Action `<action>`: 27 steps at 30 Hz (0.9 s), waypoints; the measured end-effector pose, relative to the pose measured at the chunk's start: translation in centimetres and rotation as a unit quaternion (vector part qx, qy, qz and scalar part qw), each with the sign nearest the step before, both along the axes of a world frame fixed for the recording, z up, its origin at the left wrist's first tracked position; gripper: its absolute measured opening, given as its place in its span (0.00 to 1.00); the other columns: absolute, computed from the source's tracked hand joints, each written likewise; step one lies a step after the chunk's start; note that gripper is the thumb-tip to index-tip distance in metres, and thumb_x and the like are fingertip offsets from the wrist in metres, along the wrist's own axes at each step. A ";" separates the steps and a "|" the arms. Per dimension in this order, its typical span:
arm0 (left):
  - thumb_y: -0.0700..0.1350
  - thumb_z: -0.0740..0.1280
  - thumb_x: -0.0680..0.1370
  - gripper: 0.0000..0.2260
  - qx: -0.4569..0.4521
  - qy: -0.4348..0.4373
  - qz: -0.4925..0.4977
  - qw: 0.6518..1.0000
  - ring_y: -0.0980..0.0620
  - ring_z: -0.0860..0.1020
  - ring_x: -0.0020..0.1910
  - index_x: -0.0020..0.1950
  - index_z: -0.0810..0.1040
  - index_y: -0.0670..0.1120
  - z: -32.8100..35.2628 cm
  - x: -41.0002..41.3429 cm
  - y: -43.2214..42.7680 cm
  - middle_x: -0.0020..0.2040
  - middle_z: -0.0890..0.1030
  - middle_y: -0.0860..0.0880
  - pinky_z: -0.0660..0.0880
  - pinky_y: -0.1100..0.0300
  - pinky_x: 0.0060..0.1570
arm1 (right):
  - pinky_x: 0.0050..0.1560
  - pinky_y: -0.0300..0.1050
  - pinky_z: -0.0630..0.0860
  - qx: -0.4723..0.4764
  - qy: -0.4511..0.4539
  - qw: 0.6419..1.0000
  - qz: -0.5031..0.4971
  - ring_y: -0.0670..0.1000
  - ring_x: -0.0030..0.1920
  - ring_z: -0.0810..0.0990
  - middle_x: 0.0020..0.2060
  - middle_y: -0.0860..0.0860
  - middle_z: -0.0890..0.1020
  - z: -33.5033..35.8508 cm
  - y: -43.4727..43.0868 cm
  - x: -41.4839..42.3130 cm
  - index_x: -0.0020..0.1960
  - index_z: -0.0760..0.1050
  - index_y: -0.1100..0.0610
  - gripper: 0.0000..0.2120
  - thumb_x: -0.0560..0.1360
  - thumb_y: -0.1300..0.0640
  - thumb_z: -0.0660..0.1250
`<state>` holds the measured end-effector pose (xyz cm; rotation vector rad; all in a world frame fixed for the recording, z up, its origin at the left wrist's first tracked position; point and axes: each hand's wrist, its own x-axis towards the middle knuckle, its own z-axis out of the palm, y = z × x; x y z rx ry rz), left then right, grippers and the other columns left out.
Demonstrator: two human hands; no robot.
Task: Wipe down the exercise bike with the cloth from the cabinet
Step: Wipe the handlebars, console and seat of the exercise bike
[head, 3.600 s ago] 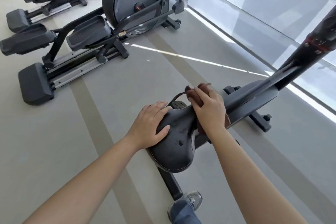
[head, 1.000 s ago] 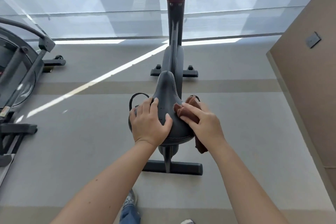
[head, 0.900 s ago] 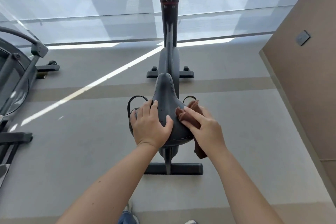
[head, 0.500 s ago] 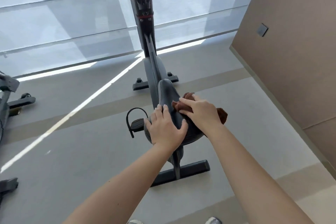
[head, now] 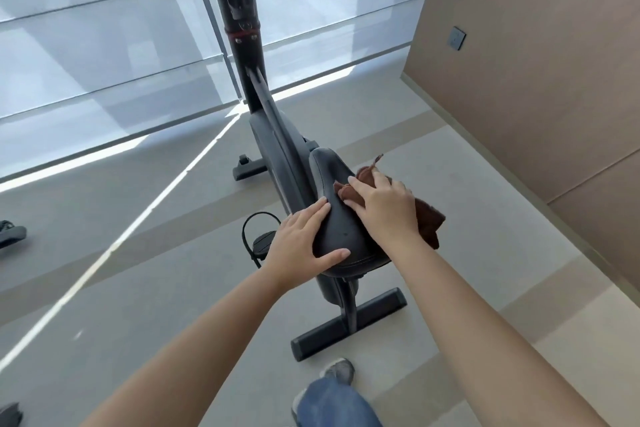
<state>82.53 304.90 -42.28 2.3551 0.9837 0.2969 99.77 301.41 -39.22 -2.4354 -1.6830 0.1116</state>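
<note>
Both hands on saddle as before, R hand fingers pressing cloth, prob. nudged forward, L hand flat.

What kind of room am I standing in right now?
Most likely a gym or fitness room: you are wiping an exercise bike, part of another machine sits at the left edge, and the floor is wide and open beside a large shaded window.

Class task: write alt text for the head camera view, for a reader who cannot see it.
Seen from above, a person's right hand presses a brown cloth against the right side of a black exercise bike's saddle, while the left hand lies flat on the saddle's left side. The bike stands on a grey floor before a shaded window, with a beige wall to the right.
</note>
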 end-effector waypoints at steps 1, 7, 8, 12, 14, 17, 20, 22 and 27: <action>0.68 0.61 0.70 0.38 0.015 0.009 -0.016 1.000 0.55 0.56 0.72 0.75 0.56 0.51 -0.1 -0.2 0.4 0.75 0.57 0.55 0.48 0.57 0.70 | 0.54 0.55 0.69 -0.015 0.009 1.000 0.007 0.64 0.54 0.73 0.64 0.58 0.73 0.2 1.1 0.3 0.65 0.70 0.45 0.20 0.75 0.42 0.60; 0.67 0.49 0.75 0.34 0.082 0.069 -0.121 0.987 0.58 0.45 0.74 0.75 0.55 0.50 0.4 -0.5 3.3 0.74 0.53 0.56 0.38 0.54 0.71 | 0.48 0.55 0.73 0.015 -0.021 0.999 0.027 0.63 0.51 0.76 0.62 0.58 0.75 0.0 -1.3 0.2 0.64 0.71 0.45 0.21 0.73 0.41 0.63; 0.66 0.47 0.76 0.32 0.087 0.081 -0.134 0.984 0.58 0.44 0.74 0.75 0.54 0.50 0.5 -0.5 4.0 0.75 0.52 0.56 0.38 0.54 0.71 | 0.46 0.55 0.75 0.031 -0.040 0.998 0.023 0.63 0.48 0.76 0.60 0.59 0.76 -0.1 -2.6 -0.3 0.64 0.72 0.45 0.21 0.72 0.42 0.64; 0.63 0.44 0.77 0.30 0.115 0.130 -0.154 0.973 0.58 0.41 0.73 0.76 0.50 0.50 1.0 0.0 7.0 0.75 0.48 0.55 0.35 0.54 0.70 | 0.43 0.54 0.75 0.030 -0.060 0.998 0.015 0.62 0.46 0.76 0.59 0.59 0.78 -0.4 -2.5 -0.4 0.62 0.74 0.46 0.20 0.72 0.44 0.65; 0.62 0.44 0.77 0.29 0.130 0.148 -0.154 0.968 0.57 0.40 0.73 0.76 0.49 0.50 1.2 0.4 8.3 0.75 0.46 0.56 0.35 0.53 0.70 | 0.49 0.54 0.72 0.000 -0.024 1.000 -0.005 0.62 0.50 0.75 0.63 0.58 0.75 0.1 -0.1 0.1 0.65 0.70 0.45 0.19 0.75 0.43 0.60; 0.61 0.43 0.77 0.29 0.158 0.170 -0.174 0.957 0.56 0.39 0.73 0.75 0.48 0.50 1.4 1.1 9.6 0.74 0.44 0.56 0.35 0.51 0.70 | 0.55 0.54 0.68 -0.050 0.032 0.997 -0.049 0.61 0.56 0.73 0.66 0.55 0.72 0.2 2.8 0.9 0.68 0.65 0.43 0.21 0.77 0.41 0.54; 0.59 0.47 0.79 0.27 0.171 0.172 -0.186 0.952 0.55 0.39 0.73 0.75 0.48 0.50 1.3 1.4 10.3 0.74 0.44 0.55 0.35 0.51 0.70 | 0.53 0.54 0.70 -0.034 0.010 0.998 -0.048 0.61 0.55 0.74 0.64 0.55 0.74 0.3 1.7 0.3 0.67 0.66 0.44 0.21 0.76 0.40 0.56; 0.59 0.50 0.79 0.28 0.180 0.174 -0.197 0.948 0.54 0.38 0.73 0.75 0.48 0.50 1.1 1.4 10.6 0.74 0.43 0.55 0.35 0.51 0.70 | 0.47 0.54 0.73 0.007 -0.029 0.999 -0.036 0.61 0.51 0.76 0.60 0.57 0.77 0.2 -0.8 -1.3 0.63 0.72 0.45 0.19 0.74 0.42 0.61; 0.59 0.57 0.77 0.30 0.189 0.164 -0.235 0.939 0.53 0.41 0.73 0.75 0.53 0.49 1.1 1.4 11.9 0.74 0.46 0.54 0.40 0.49 0.70 | 0.44 0.55 0.75 0.043 -0.033 0.995 -0.088 0.61 0.51 0.78 0.57 0.56 0.80 -0.1 -2.9 -4.0 0.60 0.76 0.46 0.18 0.71 0.44 0.66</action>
